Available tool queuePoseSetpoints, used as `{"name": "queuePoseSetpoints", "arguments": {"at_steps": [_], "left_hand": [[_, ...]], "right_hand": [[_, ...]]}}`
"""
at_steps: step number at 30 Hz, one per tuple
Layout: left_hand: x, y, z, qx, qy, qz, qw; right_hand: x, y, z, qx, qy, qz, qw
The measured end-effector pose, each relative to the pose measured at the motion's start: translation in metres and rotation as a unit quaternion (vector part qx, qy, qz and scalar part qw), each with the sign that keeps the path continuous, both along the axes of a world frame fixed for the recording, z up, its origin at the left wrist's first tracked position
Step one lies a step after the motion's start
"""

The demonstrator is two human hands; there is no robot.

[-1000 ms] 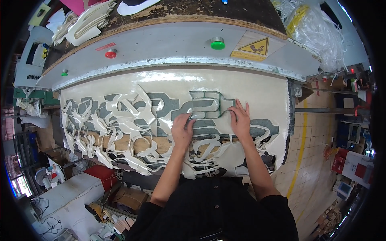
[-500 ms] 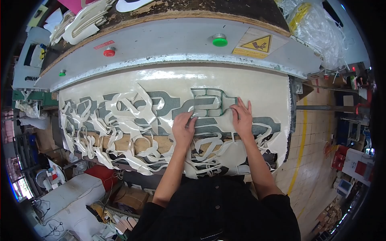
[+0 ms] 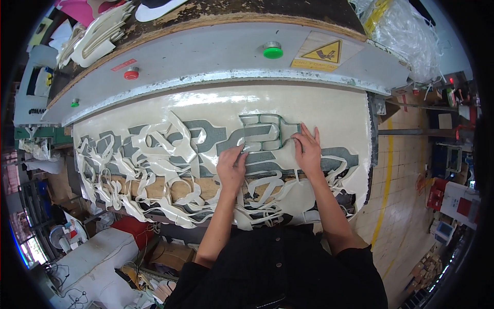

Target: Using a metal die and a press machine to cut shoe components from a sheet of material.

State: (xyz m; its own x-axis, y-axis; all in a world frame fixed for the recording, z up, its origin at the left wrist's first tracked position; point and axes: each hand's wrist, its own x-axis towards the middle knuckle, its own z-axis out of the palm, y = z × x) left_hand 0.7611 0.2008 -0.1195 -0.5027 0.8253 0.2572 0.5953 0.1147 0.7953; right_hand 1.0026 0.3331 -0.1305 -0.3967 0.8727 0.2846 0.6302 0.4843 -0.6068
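Note:
A green-edged metal cutting die (image 3: 280, 135) lies on a glossy off-white sheet (image 3: 329, 105), next to cut-out openings that show a grey layer beneath. My left hand (image 3: 232, 166) grips the die's near left edge between thumb and fingers. At the die's narrow right end, my right hand (image 3: 309, 150) has its thumb and bent fingers closed on the rim, with other fingers stretched along the sheet. Looped off-white offcuts (image 3: 167, 180) are tangled to the left and in front of my hands. The fingertips partly cover the die's edges.
Beyond the sheet runs a grey machine beam (image 3: 206, 56) with a green button (image 3: 272, 50), a red button (image 3: 131, 73) and a yellow warning label (image 3: 321, 51). Stacked cut pieces (image 3: 95, 38) and a clear plastic bag (image 3: 404, 41) sit on top. Tiled floor (image 3: 391, 180) lies right.
The whole view has shifted slightly, with the beam and buttons now a little further left. Both hands stay on the die, which has hardly moved on the sheet.

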Motion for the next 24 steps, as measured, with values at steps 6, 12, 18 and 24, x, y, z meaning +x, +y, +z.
{"name": "queuePoseSetpoints", "arguments": {"at_steps": [6,12,18,24], "left_hand": [[-0.001,0.003,0.001,0.011,-0.055,0.012,0.998],[-0.004,0.000,-0.008,0.006,0.027,-0.003,1.000],[0.000,0.003,-0.008,0.007,-0.001,0.010,1.000],[-0.001,0.002,-0.009,0.004,0.003,0.022,1.000]], "right_hand": [[-0.002,0.003,0.000,-0.007,-0.004,0.005,1.000],[-0.004,0.003,0.000,-0.008,-0.005,0.003,1.000],[-0.002,0.003,-0.002,0.010,-0.002,-0.005,1.000],[-0.003,0.003,-0.002,-0.002,-0.015,0.009,1.000]]}}
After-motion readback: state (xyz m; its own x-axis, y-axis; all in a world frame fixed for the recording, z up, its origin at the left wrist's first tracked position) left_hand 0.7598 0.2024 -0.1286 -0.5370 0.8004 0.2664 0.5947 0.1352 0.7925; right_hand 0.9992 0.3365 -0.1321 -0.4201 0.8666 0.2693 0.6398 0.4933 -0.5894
